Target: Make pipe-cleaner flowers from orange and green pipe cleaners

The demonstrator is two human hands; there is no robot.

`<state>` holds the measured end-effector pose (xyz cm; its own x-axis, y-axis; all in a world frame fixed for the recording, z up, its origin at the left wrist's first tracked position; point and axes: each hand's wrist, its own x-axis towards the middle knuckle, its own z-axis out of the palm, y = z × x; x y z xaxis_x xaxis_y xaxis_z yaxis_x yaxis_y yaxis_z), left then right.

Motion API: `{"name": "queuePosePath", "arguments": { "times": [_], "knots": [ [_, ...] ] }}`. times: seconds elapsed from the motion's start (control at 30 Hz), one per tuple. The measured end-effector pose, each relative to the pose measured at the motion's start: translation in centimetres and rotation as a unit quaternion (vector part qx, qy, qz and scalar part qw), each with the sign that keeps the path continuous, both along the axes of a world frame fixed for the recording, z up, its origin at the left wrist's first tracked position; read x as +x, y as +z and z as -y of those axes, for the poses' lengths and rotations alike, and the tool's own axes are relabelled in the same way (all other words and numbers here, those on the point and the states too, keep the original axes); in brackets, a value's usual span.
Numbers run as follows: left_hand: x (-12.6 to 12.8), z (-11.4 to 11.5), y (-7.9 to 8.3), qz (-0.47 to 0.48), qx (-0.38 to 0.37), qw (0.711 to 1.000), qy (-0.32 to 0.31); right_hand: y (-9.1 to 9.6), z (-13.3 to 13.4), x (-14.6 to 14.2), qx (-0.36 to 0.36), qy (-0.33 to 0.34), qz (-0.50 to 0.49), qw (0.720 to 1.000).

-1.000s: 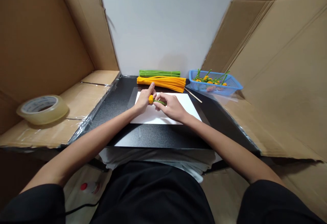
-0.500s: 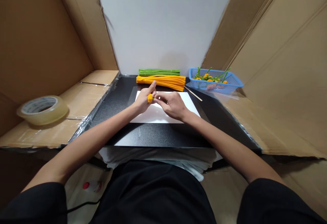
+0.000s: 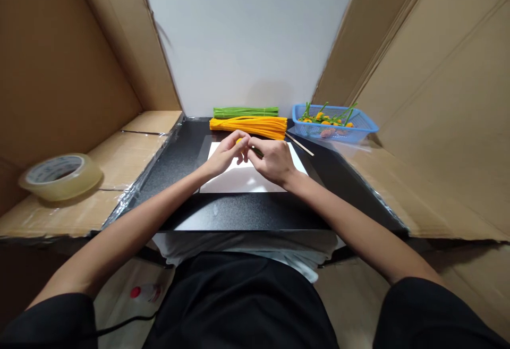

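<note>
Both my hands meet over a white sheet (image 3: 239,178) on the black table (image 3: 239,212). My left hand (image 3: 225,154) pinches a small orange pipe-cleaner ball (image 3: 239,140), mostly hidden by its fingers. My right hand (image 3: 272,160) is closed round the green stem (image 3: 257,151) that comes off the ball. Just behind the hands lie a bundle of orange pipe cleaners (image 3: 250,124) and a bundle of green pipe cleaners (image 3: 245,111).
A blue basket (image 3: 333,124) with several finished orange-and-green pieces stands at the back right. A thin wooden stick (image 3: 299,144) lies beside it. A roll of clear tape (image 3: 59,175) rests on the cardboard ledge at left. Cardboard walls close both sides.
My left forefinger, raised before, has curled down over the orange ball. Both hands have drawn closer and shifted slightly away from me; the ball is now mostly covered.
</note>
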<state>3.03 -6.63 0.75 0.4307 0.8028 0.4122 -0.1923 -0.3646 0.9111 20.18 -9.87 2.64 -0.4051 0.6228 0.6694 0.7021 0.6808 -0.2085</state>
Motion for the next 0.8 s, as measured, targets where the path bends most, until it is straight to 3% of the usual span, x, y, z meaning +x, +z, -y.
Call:
{"name": "queuePosePath", "arguments": {
  "times": [0.13,0.3,0.63,0.8],
  "knots": [
    [1.4,0.4,-1.2,0.011,0.032,0.997,0.074,0.1,0.0,-0.1,-0.016,-0.006,-0.031,0.999],
    [1.8,0.5,-2.0,0.006,0.028,0.997,0.069,-0.2,-0.2,-0.1,-0.006,-0.033,-0.026,0.999],
    [0.9,-0.2,-2.1,-0.091,0.158,0.974,0.135,0.1,-1.0,0.3,-0.06,-0.044,-0.012,0.997],
    [0.7,0.3,-1.7,-0.135,0.155,0.965,0.161,0.2,-0.8,0.3,-0.075,-0.095,0.074,0.99]
  ]
}}
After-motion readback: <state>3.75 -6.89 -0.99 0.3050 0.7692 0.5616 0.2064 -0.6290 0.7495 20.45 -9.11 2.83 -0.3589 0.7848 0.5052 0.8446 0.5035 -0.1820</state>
